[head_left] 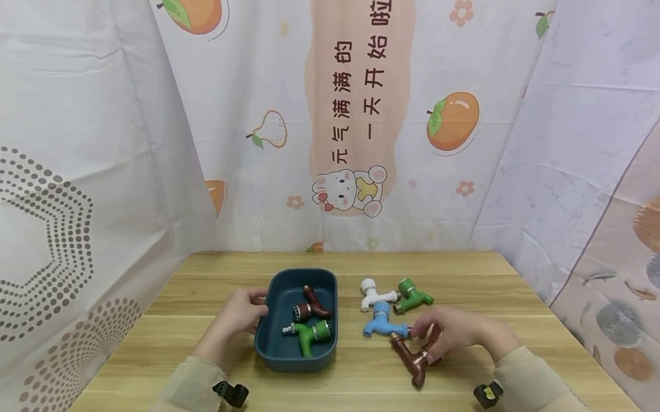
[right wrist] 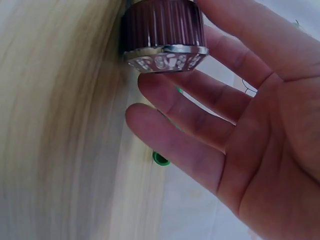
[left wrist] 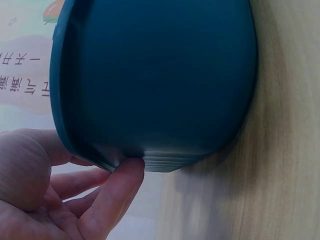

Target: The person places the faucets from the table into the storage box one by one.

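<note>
My left hand (head_left: 244, 311) grips the left rim of a dark teal plastic basin (head_left: 298, 363). The left wrist view has the thumb (left wrist: 131, 167) pressed against the basin's wall. Inside lie a brown tap (head_left: 317, 307) and a green tap (head_left: 305, 340). On the table to the right, my right hand (head_left: 449, 328) pinches another brown tap (head_left: 415, 366) by its knob end. Close up, that ribbed knob (right wrist: 164, 25) with its silvery cap sits at the thumb and index finger, while the other fingers extend past it.
Beyond the right hand lie a blue tap (head_left: 384, 323), a white tap (head_left: 369, 295) and a second green tap (head_left: 412, 297), close together on the wooden table (head_left: 319, 402). A printed curtain (head_left: 273, 197) hangs behind the table's far edge, with more cloth along both sides.
</note>
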Demonstrator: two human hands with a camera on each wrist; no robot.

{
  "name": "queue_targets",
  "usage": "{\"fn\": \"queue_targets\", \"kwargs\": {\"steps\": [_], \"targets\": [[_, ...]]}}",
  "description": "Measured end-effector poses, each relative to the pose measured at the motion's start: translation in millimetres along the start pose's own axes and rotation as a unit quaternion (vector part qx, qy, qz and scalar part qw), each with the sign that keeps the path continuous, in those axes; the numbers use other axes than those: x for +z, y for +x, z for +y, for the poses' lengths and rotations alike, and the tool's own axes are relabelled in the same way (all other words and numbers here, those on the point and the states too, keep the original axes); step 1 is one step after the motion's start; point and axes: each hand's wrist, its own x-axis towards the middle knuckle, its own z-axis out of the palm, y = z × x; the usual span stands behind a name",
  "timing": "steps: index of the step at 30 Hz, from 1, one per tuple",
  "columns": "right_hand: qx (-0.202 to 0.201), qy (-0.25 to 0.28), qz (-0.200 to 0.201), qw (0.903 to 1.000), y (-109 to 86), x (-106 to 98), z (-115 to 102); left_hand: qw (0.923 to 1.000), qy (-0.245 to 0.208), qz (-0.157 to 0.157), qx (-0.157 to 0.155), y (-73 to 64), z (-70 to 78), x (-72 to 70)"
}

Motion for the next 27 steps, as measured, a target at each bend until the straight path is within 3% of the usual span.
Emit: {"fn": "queue_targets", "kwargs": {"steps": [17,27], "targets": [[0.001,-0.026,0.011,0.9996,2.4,1.8,0.7,1.0,0.002,-0.001,-0.005,-0.6,0.7,-1.1],[-0.018,-0.046,0.01,0.9987,4.0,4.2,6.8,1.0,0.005,-0.003,-0.007,-0.4,0.9,-0.8]]}}
